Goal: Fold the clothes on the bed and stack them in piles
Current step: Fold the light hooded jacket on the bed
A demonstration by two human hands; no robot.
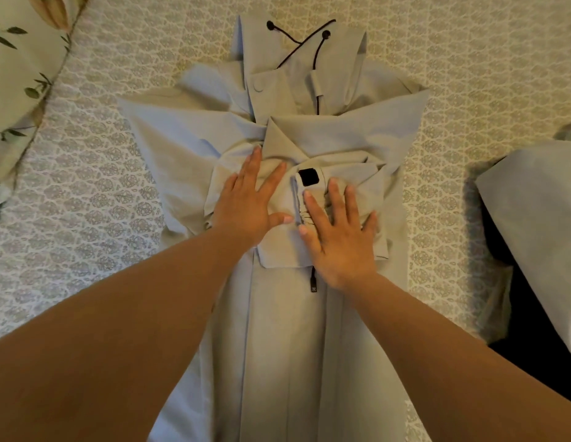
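Both hands lay flat with the fingers straight and spread, holding nothing, palms pressed down on cloth. The left hand (249, 205) rested on a bunched sleeve end, its thumb stretched toward the other hand. The right hand (336, 237) pressed on the crossed sleeve cuff (312, 193), whose gathered edge showed between its fingers; a small black patch (309, 177) sat on that cuff just beyond the fingertips. The two thumbs nearly met over the middle of the garment.

Beneath the hands, a pale grey jacket (287, 346) lay face up and lengthwise on the bed (469, 74), both sleeves folded inward and crossed over the chest. A dark zipper pull (313, 283) showed just below the folded sleeves, beside the right wrist. At the far end, the hood (296, 49) lay flat with its black drawcord (304, 39) crossing over it, two round toggles on the cord ends.

The bed cover carried a fine repeating pattern in grey and white. At the left edge lay a pale fabric printed with leaves and stems (22, 74). At the right edge sat another pale grey garment (539, 218) over something dark (526, 314); it may have been a folded pile, though the frame cut it off.
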